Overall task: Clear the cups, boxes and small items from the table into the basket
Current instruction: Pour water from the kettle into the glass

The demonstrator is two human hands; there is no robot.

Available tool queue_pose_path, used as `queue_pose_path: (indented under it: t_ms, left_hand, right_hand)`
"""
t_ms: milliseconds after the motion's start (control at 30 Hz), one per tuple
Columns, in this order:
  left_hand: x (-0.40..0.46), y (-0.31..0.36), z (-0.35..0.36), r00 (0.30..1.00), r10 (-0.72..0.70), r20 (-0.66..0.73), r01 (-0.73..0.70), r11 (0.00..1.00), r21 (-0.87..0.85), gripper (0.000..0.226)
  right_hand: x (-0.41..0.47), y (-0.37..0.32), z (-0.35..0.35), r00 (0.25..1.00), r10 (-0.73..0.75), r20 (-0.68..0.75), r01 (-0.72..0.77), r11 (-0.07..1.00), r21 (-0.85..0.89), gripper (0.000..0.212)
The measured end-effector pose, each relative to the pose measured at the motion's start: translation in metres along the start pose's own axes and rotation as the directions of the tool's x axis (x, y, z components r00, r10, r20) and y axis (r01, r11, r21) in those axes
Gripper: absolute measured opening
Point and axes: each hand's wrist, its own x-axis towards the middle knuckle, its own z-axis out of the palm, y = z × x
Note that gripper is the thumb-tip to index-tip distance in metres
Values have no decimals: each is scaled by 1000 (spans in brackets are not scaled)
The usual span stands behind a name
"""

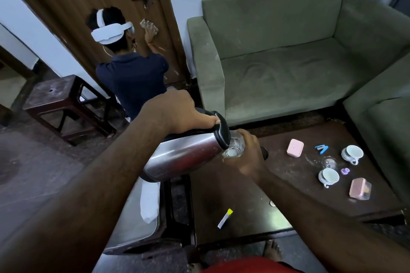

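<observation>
My left hand [177,111] grips the handle of a steel kettle [184,155], tilted so its black-rimmed mouth meets a clear glass [235,148]. My right hand [248,157] holds that glass above the left part of the dark table [233,206]. On the table's right lie a pink box [295,146], a blue stapler [321,148], two white teacups [352,154] [328,177], a second clear glass [329,162], a small purple item [345,171] and a pink container [359,189]. A white and yellow stick [225,218] lies near the front. No basket is visible.
A green sofa [288,51] stands behind and right of the table. Left of the table is a glass-topped stand [133,217] with a white cloth. Another person with a white headset kneels at a wooden door [66,6], beside a dark stool [64,104].
</observation>
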Motion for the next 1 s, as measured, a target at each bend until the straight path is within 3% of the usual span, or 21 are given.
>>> queue_pose_path:
  t_ms: [267, 600, 867, 1000]
  left_hand:
    - [2, -3, -4, 1000, -14, 10, 14, 1000, -28, 67]
    - [5, 3, -18, 999, -30, 39, 29, 999, 31, 79]
    - [2, 8, -28, 997, 2, 71, -8, 996, 90, 83]
    - [0, 8, -32, 998, 4, 59, -8, 998, 63, 74]
  right_hand:
    - [2, 3, 4, 1000, 30, 8, -30, 999, -36, 73]
    - [7, 6, -2, 997, -66, 43, 67, 997, -41, 70]
    - [11, 17, 0, 997, -27, 68, 32, 997, -75, 77]
    - [11, 19, 0, 997, -43, 56, 47, 997, -65, 83]
